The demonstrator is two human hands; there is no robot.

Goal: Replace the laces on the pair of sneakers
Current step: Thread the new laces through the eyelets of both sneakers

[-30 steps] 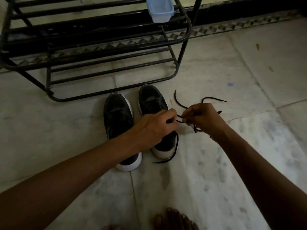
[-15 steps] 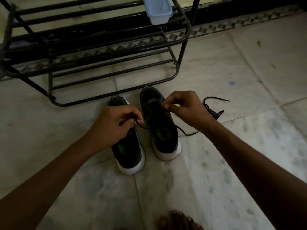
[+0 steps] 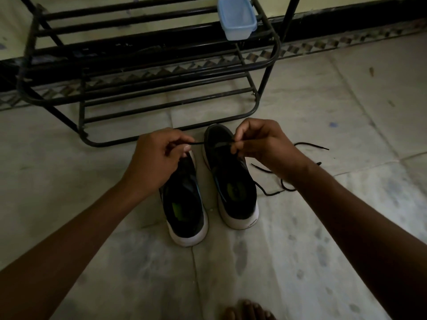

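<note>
A thin black shoelace [image 3: 198,143] is being held stretched between the two hands, over the toe of the right one of a pair of black fabric sneakers with white soles. One end is being pinched between thumb and curled fingers by the left hand [image 3: 159,155], the other is being pinched the same way by the right hand [image 3: 265,144]. The right sneaker [image 3: 233,181] and the left sneaker [image 3: 184,204] are being kept side by side on the pale marble floor [image 3: 323,227], heels toward the camera, with no lacing visible in either. A second loose black lace [image 3: 310,143] is being left lying in curls on the floor just right of the right sneaker, partly hidden by the right forearm. A black tubular metal shoe rack [image 3: 175,98] is being used beyond the sneakers to carry a pale blue plastic tub [image 3: 238,19].
</note>
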